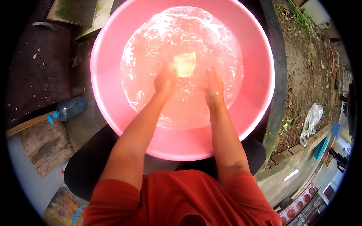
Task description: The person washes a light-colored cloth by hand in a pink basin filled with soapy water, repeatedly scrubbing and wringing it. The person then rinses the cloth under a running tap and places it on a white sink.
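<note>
A large pink plastic basin (249,84) with water (181,113) in it stands before me. Pale yellow in the glare, a small item (185,64) that looks like cloth lies in the water near the middle; its exact kind is washed out. My left hand (165,82) is at its left edge, the blurred fingers reaching close to it. Whether they grip it, I cannot tell. On the other side, my right hand (215,87) is apart from the item, its fingers loosely extended with nothing visible in them. Ripples and bright reflections cover the water's surface.
To the left lie a clear bluish bottle (72,108) with a blue cap, a wooden strip (31,124) and a dark panel (39,67). On the right, a concrete edge (275,70) borders a soil bed (299,70) holding a crumpled plastic bag (311,121).
</note>
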Motion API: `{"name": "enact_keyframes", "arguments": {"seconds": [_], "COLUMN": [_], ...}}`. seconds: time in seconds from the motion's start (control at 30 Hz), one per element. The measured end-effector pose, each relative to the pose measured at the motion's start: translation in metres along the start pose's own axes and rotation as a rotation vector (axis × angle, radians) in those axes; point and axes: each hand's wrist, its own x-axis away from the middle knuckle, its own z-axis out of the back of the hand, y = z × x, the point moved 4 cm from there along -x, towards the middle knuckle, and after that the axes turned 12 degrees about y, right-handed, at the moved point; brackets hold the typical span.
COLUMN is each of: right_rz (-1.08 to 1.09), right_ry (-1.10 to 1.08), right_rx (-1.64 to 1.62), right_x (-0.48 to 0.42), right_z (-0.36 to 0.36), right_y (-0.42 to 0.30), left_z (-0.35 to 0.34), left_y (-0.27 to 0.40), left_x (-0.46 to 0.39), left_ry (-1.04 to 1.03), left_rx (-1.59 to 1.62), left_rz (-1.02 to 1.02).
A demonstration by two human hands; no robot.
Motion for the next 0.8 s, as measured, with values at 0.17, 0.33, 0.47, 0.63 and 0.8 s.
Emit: {"name": "enact_keyframes", "arguments": {"seconds": [0.17, 0.33, 0.47, 0.63, 0.8], "right_rz": [-0.106, -0.244, -0.137, 0.108, 0.196], "right_ry": [-0.088, -0.230, -0.583, -0.409, -0.251], "right_rx": [-0.004, -0.184, -0.248, 0.398, 0.147], "right_x": [-0.002, 0.016, 0.055, 0.061, 0.073], "right_z": [-0.003, -0.030, -0.050, -0.080, -0.089], "right_y": [0.023, 0.033, -0.024, -0.064, -0.100], "left_z": [0.007, 0.003, 0.037, 0.062, 0.060], "left_y": [-0.012, 0.045, 0.111, 0.143, 0.106], "left_x": [0.004, 0.004, -0.011, -0.051, -0.070], "left_ry": [-0.214, -0.484, -0.707, -0.697, -0.613], "left_rx": [0.095, 0.372, 0.531, 0.473, 0.309], "left_rz": [-0.256, -0.003, 0.137, 0.025, -0.194]}}
